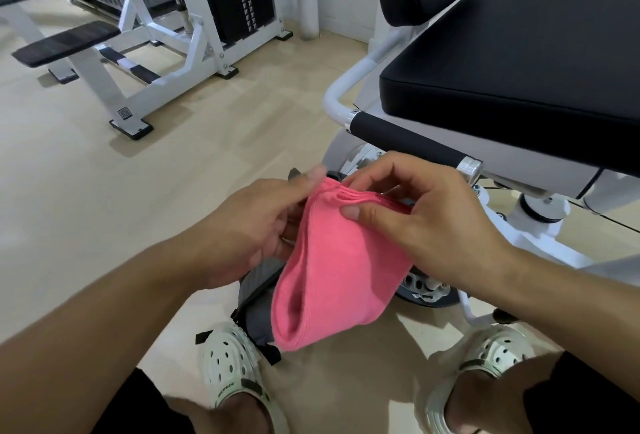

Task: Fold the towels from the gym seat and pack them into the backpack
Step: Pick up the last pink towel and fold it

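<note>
Head view: folded pink towel (341, 260) gripped from both sides, left hand (249, 225) at its left edge, right hand (426, 218) pinching the top edge, above grey backpack (258, 298) on the floor (86, 191), beside black gym seat (519, 52).

Your forearms are bare all the way from the bottom edge to each grip, with no sleeves, watch or rings showing on the left hand (249, 225) or the right hand (426, 218). Below the grip, on your feet, you wear pale off-white perforated foam clogs (230, 361) with round vent holes; each has a dark strap patch with light lettering too small to read. Black shorts (138, 406) cover your thighs at the frame's lower corners.
</note>
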Tool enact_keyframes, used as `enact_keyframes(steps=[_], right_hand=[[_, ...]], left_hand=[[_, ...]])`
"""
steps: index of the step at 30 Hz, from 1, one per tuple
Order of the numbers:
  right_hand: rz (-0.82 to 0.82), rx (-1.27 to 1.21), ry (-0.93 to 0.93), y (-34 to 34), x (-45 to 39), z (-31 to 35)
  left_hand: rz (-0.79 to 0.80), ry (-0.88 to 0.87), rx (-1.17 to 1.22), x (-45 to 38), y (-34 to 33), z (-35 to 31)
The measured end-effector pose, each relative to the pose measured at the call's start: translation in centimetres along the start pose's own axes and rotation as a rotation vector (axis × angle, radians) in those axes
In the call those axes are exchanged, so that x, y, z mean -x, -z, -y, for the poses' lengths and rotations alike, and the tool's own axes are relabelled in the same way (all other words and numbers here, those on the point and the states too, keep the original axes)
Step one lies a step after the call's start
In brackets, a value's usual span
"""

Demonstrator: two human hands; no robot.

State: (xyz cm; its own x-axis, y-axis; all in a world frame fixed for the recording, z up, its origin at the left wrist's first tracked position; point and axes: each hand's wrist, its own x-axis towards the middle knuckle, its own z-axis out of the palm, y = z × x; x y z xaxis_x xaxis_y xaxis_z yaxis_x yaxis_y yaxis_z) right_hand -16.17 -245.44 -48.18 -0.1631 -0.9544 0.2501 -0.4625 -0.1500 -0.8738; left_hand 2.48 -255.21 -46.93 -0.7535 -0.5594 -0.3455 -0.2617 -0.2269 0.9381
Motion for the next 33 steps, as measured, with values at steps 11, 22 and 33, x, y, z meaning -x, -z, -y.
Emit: enact_keyframes(steps=[11, 22, 33], right_hand=[[-0.068, 0.195, 0.154, -0.25, 0.54, -0.36], [0.079, 0.131, 0.060, -0.22, 0.17, -0.52], [0.005, 0.058, 0.040, 0.01, 0.02, 0.15]], left_hand=[[-0.118, 0.091, 0.087, -0.79, -0.74, 0.63], [-0.214, -0.158, -0.144, -0.46, -0.81, 0.49], [-0.181, -0.260, -0.229, -0.11, -0.37, 0.42]])
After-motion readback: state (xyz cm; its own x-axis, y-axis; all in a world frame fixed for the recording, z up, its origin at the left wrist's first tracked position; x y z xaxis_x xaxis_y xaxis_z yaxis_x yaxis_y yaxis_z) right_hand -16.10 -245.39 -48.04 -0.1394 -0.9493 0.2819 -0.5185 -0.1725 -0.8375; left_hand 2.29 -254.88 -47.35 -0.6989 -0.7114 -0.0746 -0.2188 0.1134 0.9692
